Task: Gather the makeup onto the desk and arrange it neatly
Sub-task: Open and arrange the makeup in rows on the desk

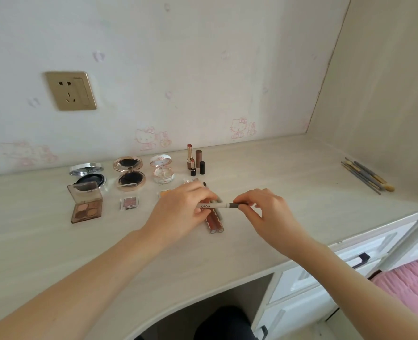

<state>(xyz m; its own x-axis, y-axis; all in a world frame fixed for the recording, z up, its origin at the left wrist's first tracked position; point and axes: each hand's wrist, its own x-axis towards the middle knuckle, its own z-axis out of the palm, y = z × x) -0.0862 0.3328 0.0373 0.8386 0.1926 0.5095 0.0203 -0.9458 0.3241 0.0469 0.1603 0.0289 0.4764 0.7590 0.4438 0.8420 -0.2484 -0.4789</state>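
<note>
Pinching a white makeup pen (217, 205) at both ends: left hand (178, 209) curled round the printed barrel, right hand (262, 212) nipping the grey cap between thumb and fingertips. Reaching in from the near edge of the desk (252, 168) on bare forearms, wrists angled toward each other, knuckles up. Holding the pen level between the two hands, right over two brown lip gloss tubes (214, 222) side by side on the desk, their far ends hidden under the left hand. Just beyond the left hand: upright lipsticks (194, 159). Farther to its left: three open compacts (129, 174) in a row, a small eyeshadow pan (129, 202), an open eyeshadow palette (86, 207). Well off beyond the right hand, toward the desk's right end: a bunch of brushes (367, 176).
</note>
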